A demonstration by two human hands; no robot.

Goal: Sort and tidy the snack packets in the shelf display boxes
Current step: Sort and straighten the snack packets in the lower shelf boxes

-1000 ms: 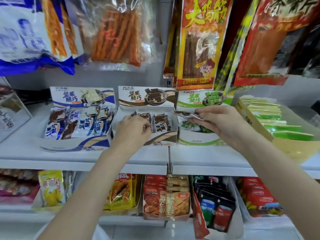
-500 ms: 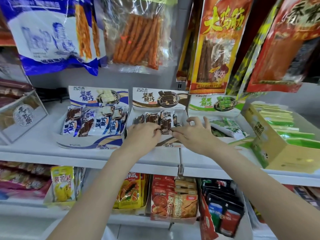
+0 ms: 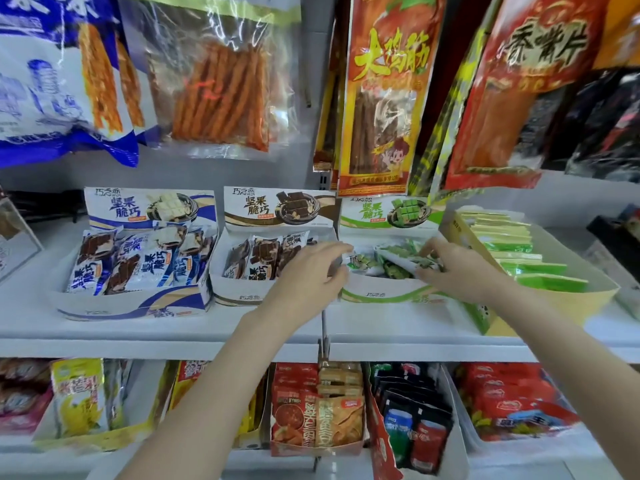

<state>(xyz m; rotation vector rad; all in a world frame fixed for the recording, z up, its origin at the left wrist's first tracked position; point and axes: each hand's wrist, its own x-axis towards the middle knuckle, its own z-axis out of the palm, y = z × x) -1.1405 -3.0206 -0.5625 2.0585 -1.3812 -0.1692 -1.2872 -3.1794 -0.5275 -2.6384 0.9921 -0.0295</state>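
Observation:
Three open display boxes stand side by side on the white shelf: a blue box (image 3: 138, 301) with blue-and-brown packets (image 3: 152, 265), a brown box (image 3: 242, 296) with brown packets (image 3: 263, 259), and a green box (image 3: 384, 293) with loose green packets (image 3: 394, 258). Both hands are at the green box. My left hand (image 3: 311, 271) reaches over the brown box's right corner and pinches the end of a green packet (image 3: 360, 263) between thumb and fingers. From the right, my right hand (image 3: 457, 268) holds another green packet, fingers over it and thumb under.
A yellow box (image 3: 571, 306) of flat green packets stands just right of the green box. Large snack bags (image 3: 381, 109) hang above on hooks. The lower shelf holds bins of packets (image 3: 318, 417). A clear case (image 3: 14, 237) sits at far left.
Both hands left the brown packets in the middle box and moved right into the green box, where they now hold green packets. The view has shifted slightly.

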